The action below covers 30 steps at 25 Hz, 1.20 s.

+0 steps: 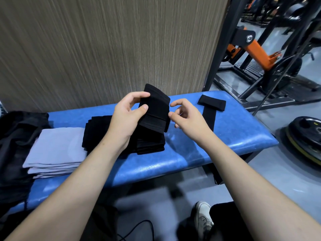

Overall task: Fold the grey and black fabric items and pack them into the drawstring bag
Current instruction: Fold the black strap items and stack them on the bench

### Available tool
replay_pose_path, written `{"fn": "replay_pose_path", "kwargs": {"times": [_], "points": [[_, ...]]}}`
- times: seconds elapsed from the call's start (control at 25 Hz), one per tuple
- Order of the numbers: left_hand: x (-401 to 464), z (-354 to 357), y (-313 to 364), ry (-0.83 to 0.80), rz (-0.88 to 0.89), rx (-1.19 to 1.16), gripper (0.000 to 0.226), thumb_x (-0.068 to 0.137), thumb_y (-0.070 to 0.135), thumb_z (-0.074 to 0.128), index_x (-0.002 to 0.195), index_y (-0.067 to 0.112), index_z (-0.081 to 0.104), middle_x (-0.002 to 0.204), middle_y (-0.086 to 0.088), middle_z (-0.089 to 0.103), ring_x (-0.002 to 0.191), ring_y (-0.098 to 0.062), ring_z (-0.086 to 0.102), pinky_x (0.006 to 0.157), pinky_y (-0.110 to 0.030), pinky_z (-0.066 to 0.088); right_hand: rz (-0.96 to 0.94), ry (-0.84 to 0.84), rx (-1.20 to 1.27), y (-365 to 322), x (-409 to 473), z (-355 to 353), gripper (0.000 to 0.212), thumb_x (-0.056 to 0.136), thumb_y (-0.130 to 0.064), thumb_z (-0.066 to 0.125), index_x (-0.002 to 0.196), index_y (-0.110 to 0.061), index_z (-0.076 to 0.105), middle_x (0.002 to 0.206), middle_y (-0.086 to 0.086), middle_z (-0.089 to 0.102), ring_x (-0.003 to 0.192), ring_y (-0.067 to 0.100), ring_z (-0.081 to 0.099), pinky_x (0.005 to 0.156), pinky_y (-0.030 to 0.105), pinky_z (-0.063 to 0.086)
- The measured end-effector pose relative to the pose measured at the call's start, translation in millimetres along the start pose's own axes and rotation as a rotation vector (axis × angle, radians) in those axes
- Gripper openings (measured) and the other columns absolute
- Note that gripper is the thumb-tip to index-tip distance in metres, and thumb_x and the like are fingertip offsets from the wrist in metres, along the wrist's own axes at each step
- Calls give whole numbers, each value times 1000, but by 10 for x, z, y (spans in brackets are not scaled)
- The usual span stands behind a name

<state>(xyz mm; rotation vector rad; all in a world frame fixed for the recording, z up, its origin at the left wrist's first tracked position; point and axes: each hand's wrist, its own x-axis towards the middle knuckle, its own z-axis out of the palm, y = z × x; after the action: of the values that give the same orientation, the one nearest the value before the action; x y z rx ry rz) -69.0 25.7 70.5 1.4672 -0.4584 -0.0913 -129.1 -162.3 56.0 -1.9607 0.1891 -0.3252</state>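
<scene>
- Left hand [128, 115] raised over the blue bench [217, 145], forearm reaching in from lower left, fingers and thumb curled round a folded black fabric piece [155, 108], thumb on its front face, fingertips at its upper left edge.
- Black piece held upright, slightly tilted, off the bench surface, above the black stack [125, 134].
- Right hand [186, 115] just beside the piece's right edge, fingers loosely curled, holding nothing; fingertips near the cloth, contact can't be told.
- Hands close together, the held piece between them.
- Black stack lies on the bench under the left wrist, folded flat.
- Folded grey fabric stack [55, 150] sits left of the black stack, just beside it.
- Black drawstring bag [15, 140] at the bench's far left end, touching the grey stack, slumped.
- Black strap [211, 106] lies on the bench right of the right hand, one end folded over.
- Weight plate [305, 136] on the floor at right; orange gym machine [257, 51] behind.
</scene>
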Motion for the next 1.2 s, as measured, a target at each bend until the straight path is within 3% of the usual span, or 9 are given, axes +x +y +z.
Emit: {"fn": "replay_pose_path", "kwargs": {"times": [0.08,0.24,0.36,0.44,0.56,0.64,0.8,0.96,1.2], "points": [[7,6,-11,-2,-5,9,31,93,-3,58,114,17,68,123,-7,66,111,-12,65,92,-32,54,56,-60,88,-23,-7,6,17,98,-20,61,115,-20,60,69,0,61,63,12,59,69,25,48],[11,23,-52,-2,-37,19,32,91,0,61,115,20,66,126,-10,62,107,-15,66,97,-47,54,72,-83,285,-71,-33,6,21,99,-21,61,119,-18,58,84,9,67,77,16,69,79,40,53],[17,42,-80,13,-46,62,33,85,10,65,113,27,66,127,-9,61,121,-22,60,101,-54,49,61,-82,389,-80,-44,25,28,97,-17,65,123,-13,55,81,1,65,83,14,66,81,36,55],[7,73,-82,8,-55,69,33,87,8,66,114,26,65,125,-7,62,118,-20,62,100,-46,52,41,-85,456,-88,-52,52,32,96,-12,66,125,-9,54,88,5,64,87,16,64,79,28,54],[-28,108,-79,-28,-22,175,32,91,5,65,115,26,62,119,6,63,105,1,60,89,-18,46,-1,-84,541,-112,-70,84,34,93,-2,67,123,-8,52,96,13,62,86,22,64,74,23,53],[-40,123,-70,-33,8,271,33,91,11,66,114,34,61,124,14,59,113,5,54,89,-15,42,-9,-85,572,-118,-70,82,37,93,0,66,125,-11,49,97,14,61,80,21,65,72,25,54],[-48,132,-56,-77,-68,188,37,94,16,64,121,40,58,129,4,56,97,1,65,88,-23,54,-39,-62,565,-135,-60,25,47,94,1,64,134,-14,43,90,11,64,74,16,63,71,24,53],[-50,137,-57,-87,-37,185,39,94,14,63,122,41,58,121,2,64,112,-15,62,98,-44,54,-81,-14,467,-127,-62,-4,49,94,3,62,134,-22,47,71,-3,58,63,5,55,62,16,46],[-46,66,-52,0,-49,300,26,92,17,66,108,38,67,112,-13,63,77,-30,65,86,-52,53,-14,-30,256,-50,14,39,20,95,-6,63,112,-18,65,81,-2,51,61,8,49,64,25,46]]}}
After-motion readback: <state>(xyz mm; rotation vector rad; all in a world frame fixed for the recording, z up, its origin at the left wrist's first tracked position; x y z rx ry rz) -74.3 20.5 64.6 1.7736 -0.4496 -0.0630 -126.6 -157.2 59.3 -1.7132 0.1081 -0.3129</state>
